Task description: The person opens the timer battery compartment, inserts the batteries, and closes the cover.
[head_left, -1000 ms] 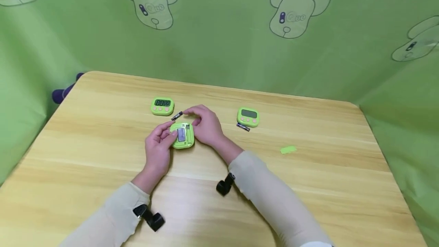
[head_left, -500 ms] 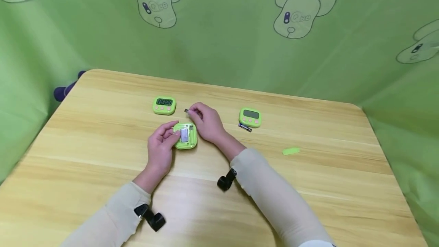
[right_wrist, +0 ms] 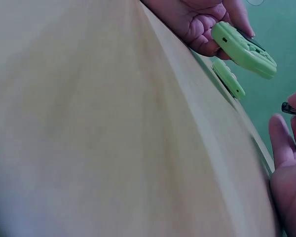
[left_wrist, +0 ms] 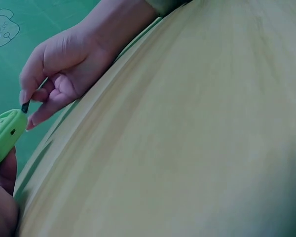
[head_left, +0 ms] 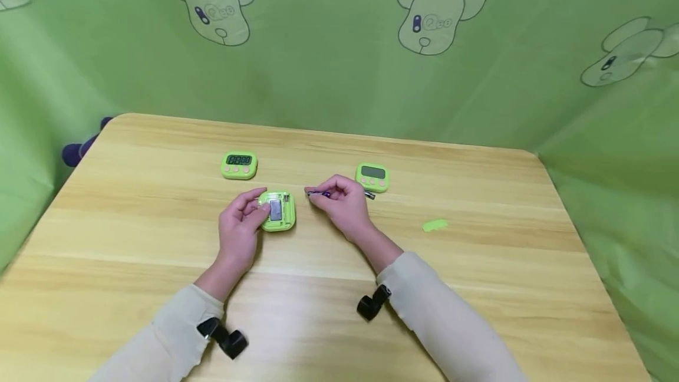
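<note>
Carefully, it seems, the left hand (head_left: pixel 241 226) holds one timer (head_left: pixel 276 212) face down, thumb across its back, the bay (head_left: pixel 287 214) uncovered. The right hand (head_left: pixel 347 208) pinches a battery (head_left: pixel 319 194) between thumb and fingertips, apart from the timer on its right. From where I stand, that narrow pinch looks like the weak point: the battery is slim and round, so a loose squeeze could let it twist free and roll along the desk (head_left: pixel 297 293). A second battery (head_left: pixel 369 196) lies just beside the right hand, partly hidden, close to the blank timer (head_left: pixel 372 175); a careless sweep of the knuckles might knock either. If the left thumb slackens, the held timer could tip under any push. Should the battery meet the bay wrong end first, I'd expect poor contact. Farther right, the green strip (head_left: pixel 435 226) looks thin enough to brush away unnoticed
</note>
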A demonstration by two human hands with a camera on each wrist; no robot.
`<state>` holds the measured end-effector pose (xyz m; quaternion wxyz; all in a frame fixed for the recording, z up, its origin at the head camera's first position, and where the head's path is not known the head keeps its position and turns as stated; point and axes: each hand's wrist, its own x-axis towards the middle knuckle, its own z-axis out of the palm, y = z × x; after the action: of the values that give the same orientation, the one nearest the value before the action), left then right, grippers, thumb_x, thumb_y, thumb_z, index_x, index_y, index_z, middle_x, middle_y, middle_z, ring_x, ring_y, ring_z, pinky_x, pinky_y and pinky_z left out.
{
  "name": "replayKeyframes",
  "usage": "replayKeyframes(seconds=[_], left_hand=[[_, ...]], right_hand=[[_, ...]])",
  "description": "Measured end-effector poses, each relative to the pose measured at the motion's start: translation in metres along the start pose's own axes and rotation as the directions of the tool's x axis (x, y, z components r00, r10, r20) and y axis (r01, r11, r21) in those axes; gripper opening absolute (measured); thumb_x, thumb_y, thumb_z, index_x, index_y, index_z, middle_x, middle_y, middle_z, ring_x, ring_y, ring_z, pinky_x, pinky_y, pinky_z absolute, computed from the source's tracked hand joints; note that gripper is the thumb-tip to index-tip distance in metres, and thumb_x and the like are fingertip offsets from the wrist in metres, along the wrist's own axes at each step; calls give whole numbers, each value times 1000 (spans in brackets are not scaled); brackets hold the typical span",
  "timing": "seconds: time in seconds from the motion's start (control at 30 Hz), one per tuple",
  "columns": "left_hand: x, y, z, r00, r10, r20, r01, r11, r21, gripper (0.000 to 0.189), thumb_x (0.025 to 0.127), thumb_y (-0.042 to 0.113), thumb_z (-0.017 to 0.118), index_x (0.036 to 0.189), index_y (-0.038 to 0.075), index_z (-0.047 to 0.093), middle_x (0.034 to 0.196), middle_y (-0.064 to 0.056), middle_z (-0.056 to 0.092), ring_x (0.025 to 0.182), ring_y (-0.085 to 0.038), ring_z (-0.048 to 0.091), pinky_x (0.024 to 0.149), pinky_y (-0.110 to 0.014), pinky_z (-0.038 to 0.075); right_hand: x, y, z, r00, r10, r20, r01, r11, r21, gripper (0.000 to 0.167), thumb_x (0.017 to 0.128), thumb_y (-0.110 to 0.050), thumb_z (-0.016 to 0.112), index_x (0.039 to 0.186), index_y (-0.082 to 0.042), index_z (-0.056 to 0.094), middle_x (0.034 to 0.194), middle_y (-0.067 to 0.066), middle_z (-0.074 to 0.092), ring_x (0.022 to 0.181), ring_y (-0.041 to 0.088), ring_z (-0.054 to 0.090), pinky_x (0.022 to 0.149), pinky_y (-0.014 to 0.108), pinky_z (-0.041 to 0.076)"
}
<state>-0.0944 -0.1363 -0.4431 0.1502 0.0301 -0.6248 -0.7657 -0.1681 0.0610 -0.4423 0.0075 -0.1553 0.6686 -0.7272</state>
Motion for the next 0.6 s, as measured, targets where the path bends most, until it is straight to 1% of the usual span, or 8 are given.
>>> replayKeyframes(seconds=[0.07,0.13,0.2,0.23,0.3,0.4,0.5,0.6], left_hand=[[1,0,1,1000,-1,1,1,1000,-10,32,90,-12,59,122,-15,59,86,-10,64,70,-9,56,60,-17,49],[2,-1,4,1000,-3,-7,3,1000,-11,32,89,-13,60,121,-16,59,86,-10,65,71,-9,57,61,-17,50],[3,-1,7,1000,-7,-18,6,1000,-2,32,89,-14,60,120,-16,60,87,-12,67,72,-10,59,62,-18,51],[4,-1,9,1000,-10,-22,10,1000,3,32,89,-13,61,120,-15,61,87,-12,67,73,-10,59,63,-18,52],[7,-1,14,1000,-13,-28,13,1000,24,31,89,-12,62,120,-14,62,88,-13,67,74,-11,61,64,-19,53],[11,-1,20,1000,-13,-25,15,999,52,31,90,-10,63,121,-11,63,88,-13,66,74,-11,60,65,-19,52],[14,-2,23,1000,-15,-24,17,998,66,31,90,-9,64,121,-9,64,88,-14,66,74,-11,59,63,-18,51],[14,-3,25,999,-27,-19,28,997,77,31,89,-9,64,120,-9,65,89,-17,66,74,-11,58,63,-18,50]], right_hand=[[-4,-2,-2,1000,26,12,-27,997,77,12,78,21,69,86,14,62,85,24,71,81,26,73,73,34,60],[-7,-4,-4,998,52,30,-55,990,127,12,79,23,66,88,18,59,82,26,69,78,28,73,73,38,60],[-10,-6,-7,996,78,40,-83,986,142,14,81,22,65,94,20,59,81,25,67,74,27,72,69,38,60],[-12,-6,-8,995,86,45,-91,987,133,16,83,21,65,98,20,60,83,25,67,73,27,72,67,38,61],[-15,-7,-10,995,90,37,-93,992,80,21,85,17,68,105,19,63,87,22,68,72,23,71,65,35,60],[-19,-8,-13,997,81,-13,-81,997,-17,25,85,12,72,110,13,68,92,17,70,76,17,69,68,29,59],[-22,-9,-16,995,75,-67,-79,995,-64,22,85,9,75,106,10,70,91,12,71,76,12,64,69,23,56],[-24,-10,-17,995,81,-66,-83,996,-24,16,86,7,74,100,9,67,84,11,68,68,15,62,62,22,55]])
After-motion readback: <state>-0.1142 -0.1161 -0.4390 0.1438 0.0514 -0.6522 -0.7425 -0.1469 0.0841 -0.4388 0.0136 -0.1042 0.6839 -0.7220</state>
